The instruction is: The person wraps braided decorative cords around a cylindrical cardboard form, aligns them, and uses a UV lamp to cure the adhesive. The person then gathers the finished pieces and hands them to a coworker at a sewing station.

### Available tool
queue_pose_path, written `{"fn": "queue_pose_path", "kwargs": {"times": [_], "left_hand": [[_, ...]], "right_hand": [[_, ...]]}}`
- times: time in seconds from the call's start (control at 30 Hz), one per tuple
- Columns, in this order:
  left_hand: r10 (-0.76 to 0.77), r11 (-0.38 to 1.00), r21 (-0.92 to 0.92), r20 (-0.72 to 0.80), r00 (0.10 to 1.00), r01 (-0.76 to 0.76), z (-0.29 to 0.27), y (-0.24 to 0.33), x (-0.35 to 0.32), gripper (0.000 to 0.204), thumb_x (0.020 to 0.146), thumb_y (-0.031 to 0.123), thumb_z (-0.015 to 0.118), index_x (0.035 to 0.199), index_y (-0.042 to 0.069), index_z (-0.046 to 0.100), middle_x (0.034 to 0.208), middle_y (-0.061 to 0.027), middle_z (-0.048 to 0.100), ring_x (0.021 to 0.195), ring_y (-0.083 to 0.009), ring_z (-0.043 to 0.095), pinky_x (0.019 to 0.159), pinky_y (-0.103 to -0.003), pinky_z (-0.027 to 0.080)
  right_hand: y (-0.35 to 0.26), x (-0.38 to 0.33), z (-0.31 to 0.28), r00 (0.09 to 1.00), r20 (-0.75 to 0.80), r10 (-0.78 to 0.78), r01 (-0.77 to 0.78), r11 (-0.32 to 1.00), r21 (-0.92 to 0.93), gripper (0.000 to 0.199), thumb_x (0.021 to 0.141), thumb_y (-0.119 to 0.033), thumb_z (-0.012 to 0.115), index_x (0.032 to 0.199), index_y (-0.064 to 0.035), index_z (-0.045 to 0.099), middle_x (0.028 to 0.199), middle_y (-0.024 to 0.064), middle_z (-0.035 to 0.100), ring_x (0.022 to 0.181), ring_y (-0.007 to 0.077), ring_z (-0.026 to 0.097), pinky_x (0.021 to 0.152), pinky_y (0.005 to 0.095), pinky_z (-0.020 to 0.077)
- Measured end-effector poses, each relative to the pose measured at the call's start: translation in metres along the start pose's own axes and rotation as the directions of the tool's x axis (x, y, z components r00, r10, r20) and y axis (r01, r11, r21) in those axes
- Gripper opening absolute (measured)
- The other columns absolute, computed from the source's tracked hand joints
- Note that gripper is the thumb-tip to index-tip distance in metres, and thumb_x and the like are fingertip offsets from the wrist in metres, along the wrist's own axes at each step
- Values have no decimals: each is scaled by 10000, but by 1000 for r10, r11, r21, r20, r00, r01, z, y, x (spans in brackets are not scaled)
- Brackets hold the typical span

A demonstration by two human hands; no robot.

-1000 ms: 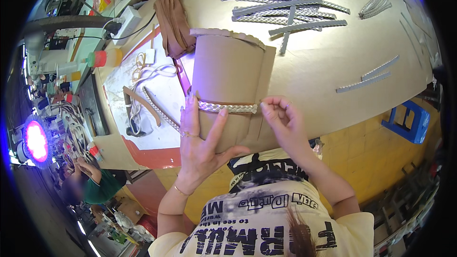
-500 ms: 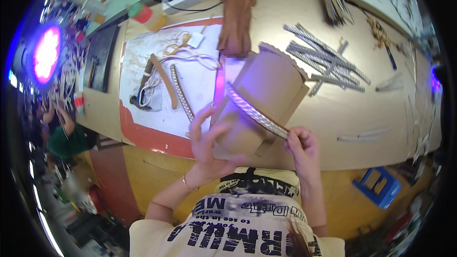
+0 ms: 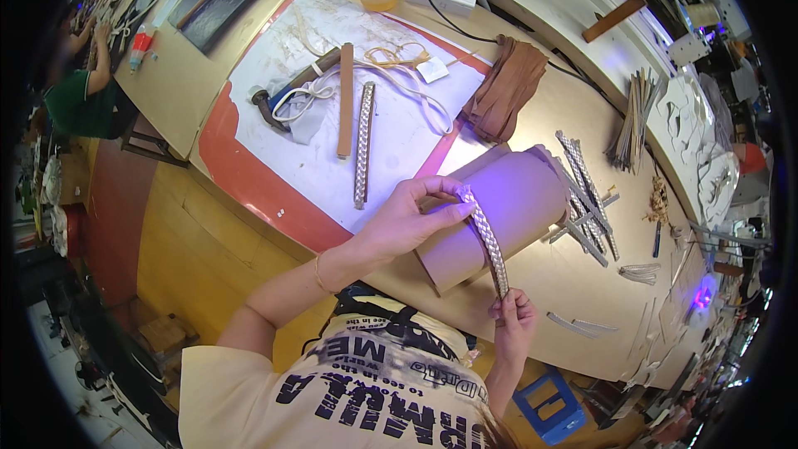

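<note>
Head view. The fisheye rim blacks out the corners and bends the table edges, so things toward the right edge of the frame are small and hard to tell apart. The person's forearms rise from the bottom centre, above a pale yellow shirt with dark print. A purple glare washes over the middle of the frame and tints the cardboard roll [image 3: 499, 220] at centre right. How the roll is supported underneath is hidden by the hands and the strip.

A braided silver strip [image 3: 486, 241] runs over the roll from centre toward lower right. The left hand [image 3: 403, 220], just left of centre, lies against the near left side of the roll, its fingers closed on the upper end of the strip. The right hand [image 3: 514, 316], lower right of centre, pinches the lower end of the strip, fingers together; its palm side cannot be seen.

On the white sheet [image 3: 399, 129] in the upper middle lie a second braided strip [image 3: 362, 145] and a tan strap [image 3: 344, 100] side by side, well apart from the hands. A stack of brown leather pieces [image 3: 503, 91] sits upper right of centre. More silver strips [image 3: 586, 191] lie just right of the roll. Another person in green [image 3: 79, 104] is partly cut off at the upper left edge.
</note>
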State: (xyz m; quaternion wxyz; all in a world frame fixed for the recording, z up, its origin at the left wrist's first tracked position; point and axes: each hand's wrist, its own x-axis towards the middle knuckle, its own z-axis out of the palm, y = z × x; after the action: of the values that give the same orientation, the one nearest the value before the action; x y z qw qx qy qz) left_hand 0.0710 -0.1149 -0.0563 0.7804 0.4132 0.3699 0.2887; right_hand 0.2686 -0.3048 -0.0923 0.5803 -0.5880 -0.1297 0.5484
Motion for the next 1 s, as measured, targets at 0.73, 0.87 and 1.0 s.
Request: {"fn": "queue_pose_path", "kwargs": {"times": [0.73, 0.87, 1.0], "left_hand": [[395, 900, 107, 205, 896, -422, 2, 19, -59, 158, 763, 190, 762, 882, 99, 709, 920, -34, 598, 900, -190, 574, 845, -338, 412], [603, 587, 740, -130, 787, -328, -57, 18, -27, 316, 808, 227, 718, 1067, 58, 650, 996, -110, 634, 925, -255, 601, 823, -366, 458], [646, 567, 823, -423, 636, -28, -139, 30, 20, 331, 809, 259, 693, 1007, 4, 618, 857, -167, 645, 827, -335, 621, 737, -400, 480]], "right_hand": [[-115, -39, 124, 813, 570, -119, 572, 349, -742, 291, 831, -34, 633, 1097, 66, 570, 834, 117, 616, 739, 203, 566, 706, 355, 451], [-105, -35, 132, 943, 308, -129, 299, 735, -609, 160, 845, -24, 652, 969, 66, 607, 857, 152, 646, 676, 174, 602, 592, 278, 466], [-104, -17, 135, 977, 185, -107, 187, 844, -503, 196, 894, -97, 631, 971, 80, 601, 830, 121, 631, 666, 158, 600, 593, 272, 500]]}}
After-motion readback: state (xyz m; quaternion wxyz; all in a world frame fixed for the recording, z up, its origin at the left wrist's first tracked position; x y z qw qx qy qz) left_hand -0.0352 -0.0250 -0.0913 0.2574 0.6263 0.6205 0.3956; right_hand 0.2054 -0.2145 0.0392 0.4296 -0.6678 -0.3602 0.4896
